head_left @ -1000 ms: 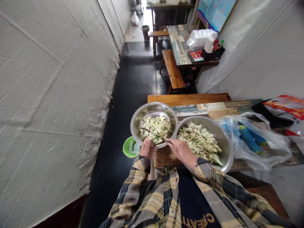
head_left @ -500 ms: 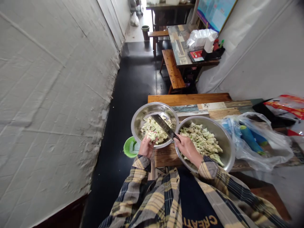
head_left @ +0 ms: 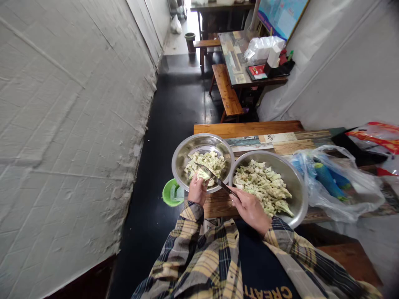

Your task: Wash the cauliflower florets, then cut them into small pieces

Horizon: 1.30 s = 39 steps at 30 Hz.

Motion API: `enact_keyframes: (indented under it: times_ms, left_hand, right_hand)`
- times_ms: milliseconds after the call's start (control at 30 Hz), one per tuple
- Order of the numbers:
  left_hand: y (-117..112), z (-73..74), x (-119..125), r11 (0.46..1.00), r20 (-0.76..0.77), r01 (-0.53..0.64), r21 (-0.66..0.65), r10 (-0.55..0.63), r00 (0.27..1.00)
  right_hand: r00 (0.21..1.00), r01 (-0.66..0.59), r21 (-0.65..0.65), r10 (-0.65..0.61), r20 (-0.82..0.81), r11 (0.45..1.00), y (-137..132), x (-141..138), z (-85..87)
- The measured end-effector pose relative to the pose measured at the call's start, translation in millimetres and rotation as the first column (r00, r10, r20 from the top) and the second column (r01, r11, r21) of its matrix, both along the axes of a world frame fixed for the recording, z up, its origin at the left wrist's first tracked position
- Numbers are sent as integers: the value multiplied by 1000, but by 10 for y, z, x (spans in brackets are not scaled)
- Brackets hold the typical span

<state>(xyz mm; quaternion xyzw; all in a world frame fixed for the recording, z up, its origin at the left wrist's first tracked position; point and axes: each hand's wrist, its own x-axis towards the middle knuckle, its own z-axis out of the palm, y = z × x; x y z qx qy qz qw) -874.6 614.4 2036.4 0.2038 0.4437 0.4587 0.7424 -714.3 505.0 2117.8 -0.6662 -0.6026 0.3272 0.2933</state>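
Over the near rim of the left metal basin (head_left: pixel 178 154), my left hand (head_left: pixel 197 190) is closed round a cauliflower floret (head_left: pixel 203 173). My right hand (head_left: pixel 251 207) grips the dark handle of a kitchen knife (head_left: pixel 216 178). The blade points to the upper left and lies against or just over the floret; whether it is cutting in I cannot tell. Small cauliflower pieces (head_left: pixel 215 162) lie in the left basin. The right metal basin (head_left: pixel 297 187) holds a heap of larger cauliflower florets (head_left: pixel 262 182), partly behind my right hand.
Both basins rest on a wood-patterned table (head_left: pixel 289 146). A clear plastic bag (head_left: pixel 358 203) with blue-green items lies at the right. Below the left basin stands a green bucket (head_left: pixel 168 195). A bench (head_left: pixel 249 128) runs along the far side; another table (head_left: pixel 230 54) stands beyond.
The knife has turned from broad side up to nearly edge-on, and its tip has come down to the floret. My left hand has shifted slightly right, my right hand slightly nearer to me.
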Motion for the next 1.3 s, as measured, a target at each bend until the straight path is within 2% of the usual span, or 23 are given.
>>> enact_keyframes:
  times_ms: [233,400,600,800,967,1100,1300]
  left_hand:
    - [-43,36,24,999,-66,2,44,1,998]
    - [-83,-1,27,999,-100,-9,34,12,995]
    - [-108,-49,50,998,-229,6,59,8,973]
    - [-104,-91,47,996,-156,-7,94,22,987]
    - [-105,-107,27,996,-160,31,83,-18,987]
    - [-94,-102,15,994,-112,106,26,-103,988]
    - [-9,-109,-96,996,29,62,-63,-60,998]
  right_hand:
    - [1000,5,-41,-5,-3,999,-9,-15,-28]
    - [1000,4,-74,-3,17,997,-5,-24,-55]
    - [999,1,-46,1,54,999,35,-76,-99]
    - [998,5,-32,-3,69,999,94,-86,-199]
    - [999,24,-169,-28,-23,985,159,-71,-241]
    - [991,55,-250,-83,-103,967,195,-45,-287]
    - [988,130,-245,-146,-50,961,296,17,-338]
